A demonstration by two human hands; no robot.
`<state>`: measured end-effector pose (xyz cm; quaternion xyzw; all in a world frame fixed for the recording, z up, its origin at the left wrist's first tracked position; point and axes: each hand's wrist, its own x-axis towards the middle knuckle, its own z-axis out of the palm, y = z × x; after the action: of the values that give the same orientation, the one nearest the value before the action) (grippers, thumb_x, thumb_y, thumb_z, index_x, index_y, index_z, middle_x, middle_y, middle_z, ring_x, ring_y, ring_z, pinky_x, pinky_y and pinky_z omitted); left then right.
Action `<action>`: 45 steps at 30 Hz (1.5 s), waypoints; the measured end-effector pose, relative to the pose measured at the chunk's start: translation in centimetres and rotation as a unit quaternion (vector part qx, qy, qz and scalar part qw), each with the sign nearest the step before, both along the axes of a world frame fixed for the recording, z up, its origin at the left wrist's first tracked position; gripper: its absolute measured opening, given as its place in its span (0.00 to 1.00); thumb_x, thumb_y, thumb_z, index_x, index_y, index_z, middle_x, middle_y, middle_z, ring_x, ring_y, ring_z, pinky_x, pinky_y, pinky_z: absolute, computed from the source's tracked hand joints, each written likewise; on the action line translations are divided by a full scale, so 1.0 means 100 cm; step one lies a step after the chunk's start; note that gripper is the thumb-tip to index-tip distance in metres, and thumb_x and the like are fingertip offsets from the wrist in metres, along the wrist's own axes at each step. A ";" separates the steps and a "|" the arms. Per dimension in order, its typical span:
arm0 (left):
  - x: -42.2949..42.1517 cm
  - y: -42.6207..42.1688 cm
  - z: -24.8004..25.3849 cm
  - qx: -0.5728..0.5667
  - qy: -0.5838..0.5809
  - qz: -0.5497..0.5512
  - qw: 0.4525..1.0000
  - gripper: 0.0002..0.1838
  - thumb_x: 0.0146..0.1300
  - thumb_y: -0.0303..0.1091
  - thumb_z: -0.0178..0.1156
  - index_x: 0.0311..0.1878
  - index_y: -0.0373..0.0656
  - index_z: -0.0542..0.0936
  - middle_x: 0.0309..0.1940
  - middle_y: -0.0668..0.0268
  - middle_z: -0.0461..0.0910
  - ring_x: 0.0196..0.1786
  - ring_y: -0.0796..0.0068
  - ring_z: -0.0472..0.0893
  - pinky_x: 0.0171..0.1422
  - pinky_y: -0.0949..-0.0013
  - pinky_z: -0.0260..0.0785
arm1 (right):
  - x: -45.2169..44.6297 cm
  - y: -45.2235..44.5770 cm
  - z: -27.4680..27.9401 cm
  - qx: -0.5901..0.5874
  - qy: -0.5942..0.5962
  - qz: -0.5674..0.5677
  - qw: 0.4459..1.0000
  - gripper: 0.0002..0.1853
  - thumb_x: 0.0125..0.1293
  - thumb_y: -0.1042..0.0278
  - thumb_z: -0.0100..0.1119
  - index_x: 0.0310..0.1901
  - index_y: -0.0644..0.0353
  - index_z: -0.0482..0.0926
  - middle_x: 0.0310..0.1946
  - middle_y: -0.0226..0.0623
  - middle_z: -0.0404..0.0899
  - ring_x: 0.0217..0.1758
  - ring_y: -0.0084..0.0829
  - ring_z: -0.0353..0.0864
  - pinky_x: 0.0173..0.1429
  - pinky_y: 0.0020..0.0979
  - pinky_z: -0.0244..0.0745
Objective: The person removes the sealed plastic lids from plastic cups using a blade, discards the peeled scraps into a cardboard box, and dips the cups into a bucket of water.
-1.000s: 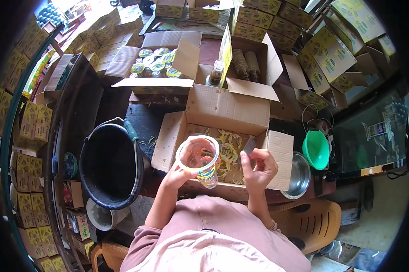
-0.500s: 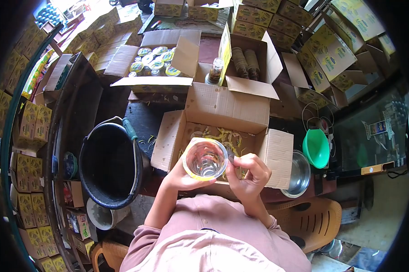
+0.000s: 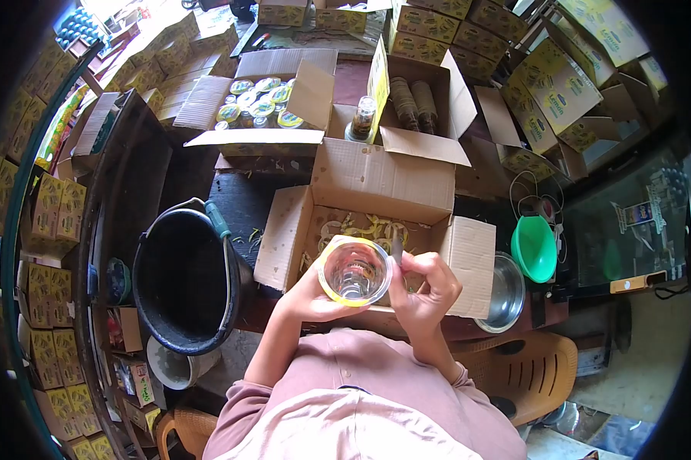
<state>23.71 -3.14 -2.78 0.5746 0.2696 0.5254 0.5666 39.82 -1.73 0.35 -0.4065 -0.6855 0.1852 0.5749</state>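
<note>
My left hand [image 3: 308,300] is wrapped round a clear plastic cup [image 3: 355,274] with a yellow band at its rim. The cup's open mouth faces me, and nothing shows inside it. Close by the rim's right side, my right hand [image 3: 428,290] pinches a small dark blade [image 3: 397,248] between thumb and fingers, its tip pointing up. Below both hands stands an open cardboard box [image 3: 384,178], with thin yellow and clear curled strips [image 3: 372,228] lying on its bottom.
Behind are a box of lidded cups [image 3: 261,103] and a box of stacked cups [image 3: 414,103]. A black bucket [image 3: 184,280] stands at left. A metal bowl [image 3: 502,295] and a green basin [image 3: 534,249] sit at right. Cartons [image 3: 50,307] line the left shelves.
The blade has turned from lying against the rim to pointing upward, a little apart from it. The cup has shifted slightly right and down.
</note>
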 end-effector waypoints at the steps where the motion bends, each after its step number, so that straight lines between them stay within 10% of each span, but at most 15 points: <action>1: 0.000 0.001 -0.004 -0.004 -0.007 -0.002 1.000 0.37 0.41 0.26 0.69 0.57 0.38 0.62 0.49 0.61 0.67 0.53 0.72 0.70 0.57 0.68 0.63 | 0.001 0.002 0.000 -0.008 0.002 -0.006 1.000 0.09 0.44 0.84 0.64 0.30 0.64 0.79 0.21 0.36 0.77 0.22 0.23 0.77 0.27 0.21 0.70; 11: -0.007 0.000 -0.004 -0.054 -0.097 -0.013 0.994 0.35 0.43 0.27 0.68 0.55 0.40 0.61 0.48 0.61 0.68 0.52 0.70 0.70 0.52 0.67 0.64 | 0.045 0.049 -0.089 -0.369 0.229 0.234 0.870 0.15 0.47 0.83 0.64 0.39 0.67 0.76 0.27 0.34 0.79 0.27 0.15 0.76 0.34 0.19 0.73; 13: -0.007 0.000 -0.003 -0.055 -0.103 -0.003 0.993 0.35 0.42 0.27 0.68 0.55 0.40 0.62 0.47 0.60 0.68 0.51 0.70 0.70 0.53 0.66 0.64 | 0.040 0.049 -0.087 -0.394 -0.205 0.161 0.881 0.27 0.42 0.85 0.62 0.50 0.64 0.73 0.34 0.42 0.79 0.32 0.28 0.80 0.40 0.27 0.76; 14: -0.008 -0.001 -0.002 -0.057 -0.103 0.002 0.993 0.35 0.42 0.26 0.68 0.55 0.40 0.62 0.47 0.60 0.68 0.51 0.70 0.70 0.53 0.67 0.65 | 0.050 0.047 -0.126 -0.224 -0.395 0.104 0.885 0.40 0.39 0.85 0.60 0.60 0.60 0.64 0.40 0.44 0.77 0.28 0.27 0.79 0.36 0.28 0.76; 18: -0.011 -0.003 -0.001 -0.003 -0.026 0.075 0.997 0.36 0.40 0.25 0.69 0.55 0.39 0.62 0.48 0.60 0.69 0.51 0.70 0.71 0.53 0.67 0.65 | 0.042 0.041 -0.114 -0.377 -0.310 0.127 0.863 0.49 0.37 0.86 0.59 0.66 0.54 0.53 0.44 0.50 0.73 0.32 0.39 0.79 0.41 0.35 0.76; 22: -0.010 0.005 -0.006 0.101 0.070 0.184 0.975 0.37 0.37 0.24 0.71 0.53 0.41 0.63 0.48 0.59 0.69 0.50 0.70 0.73 0.55 0.68 0.67 | 0.052 0.044 -0.120 -0.253 -0.387 0.079 0.883 0.45 0.38 0.85 0.61 0.64 0.53 0.60 0.40 0.45 0.72 0.25 0.26 0.78 0.33 0.27 0.77; 29: -0.010 0.004 -0.002 0.145 0.135 0.241 0.950 0.39 0.36 0.25 0.71 0.54 0.42 0.62 0.49 0.59 0.69 0.51 0.70 0.73 0.56 0.67 0.66 | 0.053 0.045 -0.080 -0.463 -0.099 0.242 0.847 0.46 0.38 0.86 0.62 0.63 0.43 0.62 0.41 0.39 0.69 0.26 0.25 0.78 0.36 0.26 0.77; 32: -0.010 0.003 0.001 0.184 0.166 0.267 0.931 0.40 0.36 0.26 0.71 0.55 0.42 0.61 0.49 0.59 0.68 0.50 0.69 0.72 0.56 0.67 0.66 | 0.053 0.040 -0.098 -0.344 -0.369 0.095 0.858 0.46 0.38 0.87 0.60 0.63 0.40 0.61 0.41 0.39 0.68 0.26 0.29 0.78 0.38 0.31 0.77; 45: -0.016 0.000 -0.004 0.195 0.071 0.292 0.934 0.40 0.36 0.25 0.71 0.54 0.41 0.59 0.48 0.55 0.68 0.52 0.63 0.70 0.56 0.64 0.65 | 0.050 0.030 -0.092 -0.395 -0.238 0.156 0.874 0.55 0.39 0.88 0.62 0.68 0.39 0.47 0.47 0.41 0.67 0.22 0.23 0.75 0.30 0.25 0.75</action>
<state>22.06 -3.19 -3.19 0.6056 0.3576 0.6676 0.2442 44.84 1.32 -8.83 -0.5193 -0.7258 0.4255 0.1501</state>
